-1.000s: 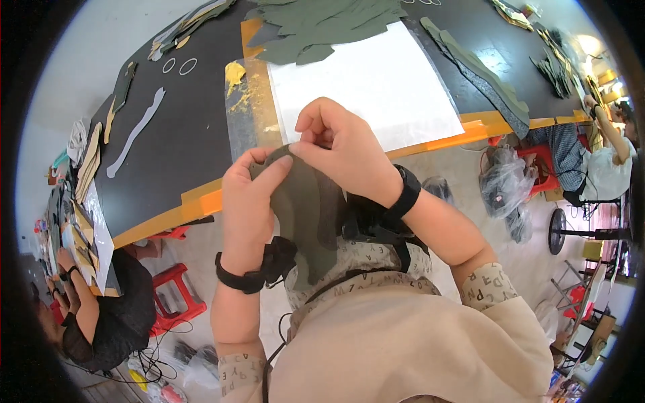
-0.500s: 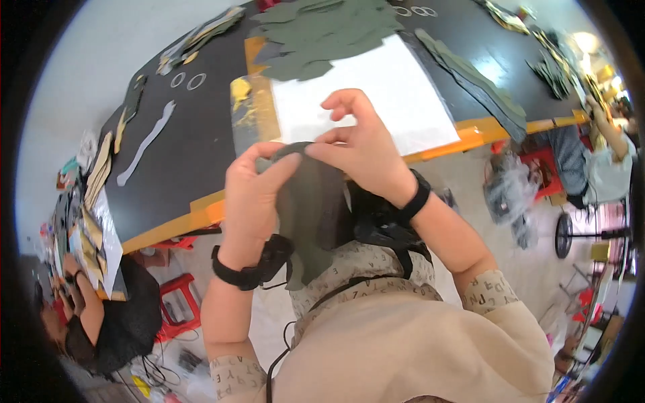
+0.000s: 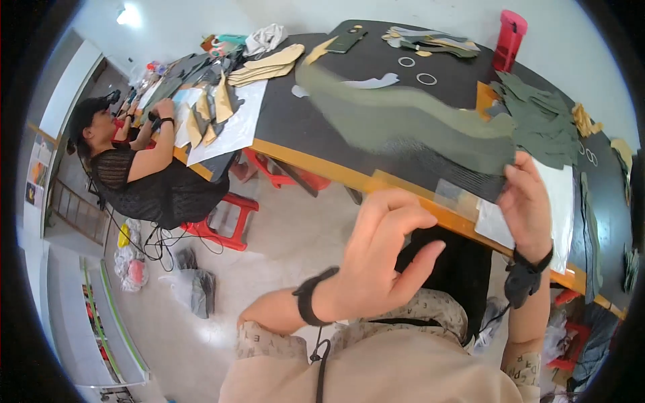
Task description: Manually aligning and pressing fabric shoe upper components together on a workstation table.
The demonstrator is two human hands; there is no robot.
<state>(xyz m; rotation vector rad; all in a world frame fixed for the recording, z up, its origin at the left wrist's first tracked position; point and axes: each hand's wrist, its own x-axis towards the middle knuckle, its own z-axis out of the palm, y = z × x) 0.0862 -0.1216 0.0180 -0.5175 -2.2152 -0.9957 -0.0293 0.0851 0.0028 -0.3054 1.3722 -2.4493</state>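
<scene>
Right hand fingers are closed on one end of an olive-green cut piece (its far end is blurred), which is held out leftward above the black tabletop. The left hand is unclasped, its thumb parted from curled fingers. Beyond, green cut pieces are heaped near a pink bottle.
</scene>
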